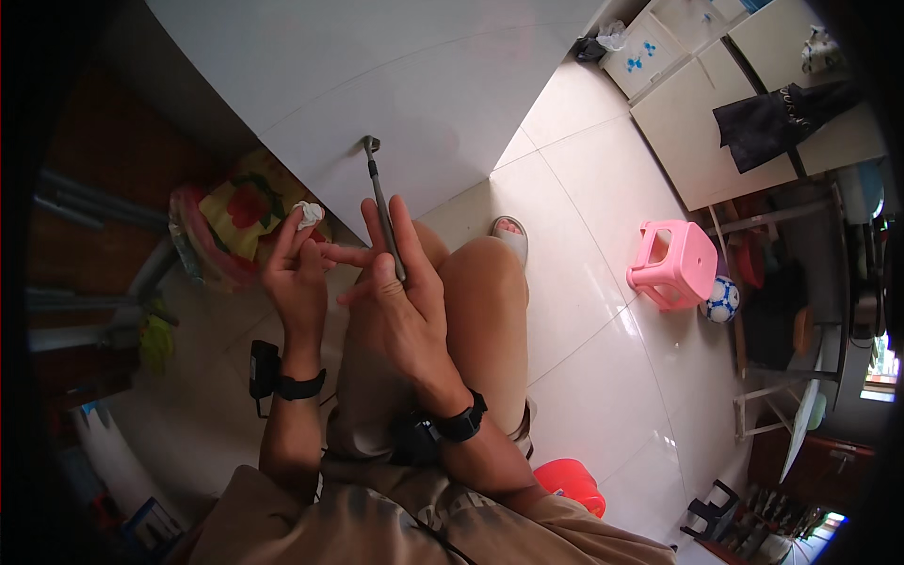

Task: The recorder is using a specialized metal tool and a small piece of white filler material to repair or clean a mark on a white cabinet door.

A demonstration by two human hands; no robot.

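My right hand [412,306] holds a slim grey-handled razor [380,193] upright between thumb and fingers, its small angled head at the top. In my left hand [299,278] a crumpled white tissue [307,216] is pinched at the fingertips. One finger of that hand reaches across to my right hand, close to the base of the razor handle. Both hands are above my lap, in front of a white tabletop [424,104]. Dark bands circle both wrists.
A pink plastic stool [673,264] and a blue and white ball [722,299] are to the right on the tiled floor. A red bucket [571,482] stands by my right side. Colourful bags [226,212] lie at the left, and pale cabinets [716,113] line the far right.
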